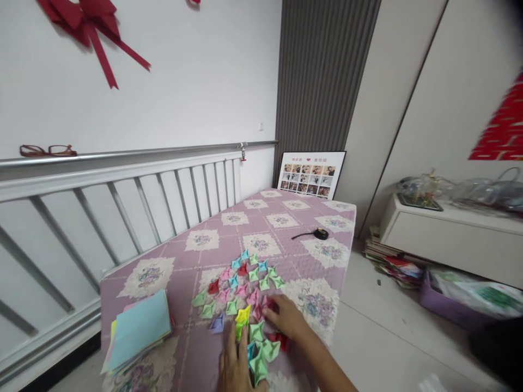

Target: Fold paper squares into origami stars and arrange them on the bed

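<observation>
Many small folded paper pieces in green, pink, red, blue and yellow lie grouped on the purple patterned tablecloth (229,212). My left hand (237,362) is at the near edge of the group, its fingertips touching a yellow folded piece (242,316). To its right, my right hand (286,316) has its fingers bent at a pink folded piece (257,311); whether it grips the piece is unclear. Green folded pieces (258,363) lie between the hands, and a red one (278,340) is partly under my right wrist. A purple piece (217,324) sits left of my left hand.
A stack of coloured paper sheets (141,329) lies at the table's left. Farther back is a black tape measure (321,233). A white radiator (122,209) runs along the left, and a photo board (310,174) stands behind the table.
</observation>
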{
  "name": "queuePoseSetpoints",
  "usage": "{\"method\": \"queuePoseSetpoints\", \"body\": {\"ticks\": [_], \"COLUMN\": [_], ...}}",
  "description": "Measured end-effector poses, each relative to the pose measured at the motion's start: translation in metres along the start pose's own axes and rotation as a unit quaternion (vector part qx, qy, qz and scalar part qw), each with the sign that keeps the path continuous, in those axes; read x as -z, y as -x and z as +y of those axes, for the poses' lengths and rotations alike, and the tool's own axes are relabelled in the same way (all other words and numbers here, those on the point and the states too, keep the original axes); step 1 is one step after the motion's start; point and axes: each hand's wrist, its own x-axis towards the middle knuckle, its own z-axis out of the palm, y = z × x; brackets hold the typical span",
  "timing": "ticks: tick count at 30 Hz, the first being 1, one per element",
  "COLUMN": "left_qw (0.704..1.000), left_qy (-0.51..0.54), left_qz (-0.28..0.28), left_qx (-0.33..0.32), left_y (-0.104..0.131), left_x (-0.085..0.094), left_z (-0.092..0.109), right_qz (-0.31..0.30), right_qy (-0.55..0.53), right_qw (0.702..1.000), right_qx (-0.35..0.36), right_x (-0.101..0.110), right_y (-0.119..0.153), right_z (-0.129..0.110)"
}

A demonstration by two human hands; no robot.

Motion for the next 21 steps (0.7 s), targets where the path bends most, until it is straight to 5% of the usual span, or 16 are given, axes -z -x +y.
{"method": "queuePoseSetpoints", "body": {"ticks": [9, 16, 21], "left_qw": [0.995, 0.964, 0.943], "left_qy": [0.079, 0.243, 0.309], "left_qz": [-0.004, 0.060, 0.096], "left_qx": [-0.060, -0.094, -0.082], "left_y": [0.010, 0.023, 0.022], "left_x": [-0.004, -0.013, -0.008], "left_z": [-0.012, -0.014, -0.011], "right_qz": [-0.002, 0.045, 0.048], "right_qy": [-0.080, -0.229, -0.366], "right_qw": [0.997, 0.971, 0.923], "right_qx": [-0.004, -0.058, -0.114], "right_x": [-0.031, -0.055, -0.062], "right_y": [0.076, 0.094, 0.093], "right_z": [-0.041, -0.051, -0.054]}}
